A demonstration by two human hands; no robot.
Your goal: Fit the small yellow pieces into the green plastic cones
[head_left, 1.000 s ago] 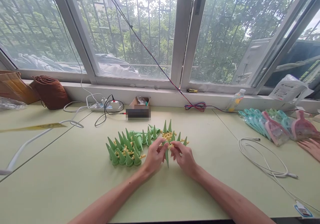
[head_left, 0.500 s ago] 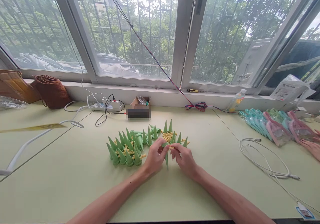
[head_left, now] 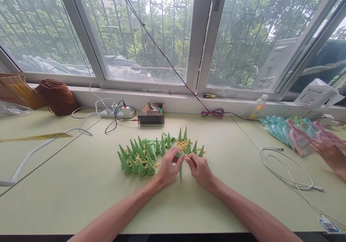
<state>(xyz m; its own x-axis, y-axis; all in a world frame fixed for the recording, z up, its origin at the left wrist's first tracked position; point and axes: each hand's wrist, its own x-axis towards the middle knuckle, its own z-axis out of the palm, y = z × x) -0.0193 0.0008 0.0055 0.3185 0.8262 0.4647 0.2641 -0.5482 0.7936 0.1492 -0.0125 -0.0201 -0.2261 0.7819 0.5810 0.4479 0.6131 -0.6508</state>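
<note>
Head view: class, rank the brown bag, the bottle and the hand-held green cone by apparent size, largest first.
1. Brown bag
2. Bottle
3. Green cone, partly hidden by the left hand

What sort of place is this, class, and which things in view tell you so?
Probably a small workshop or packing room: many matching green cones sit among small yellow pieces on a long table, and plastic-wrapped pink dustpans lie farther right.

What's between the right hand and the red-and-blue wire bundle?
In the head view, a standing green cone with a yellow piece beside it.
</note>
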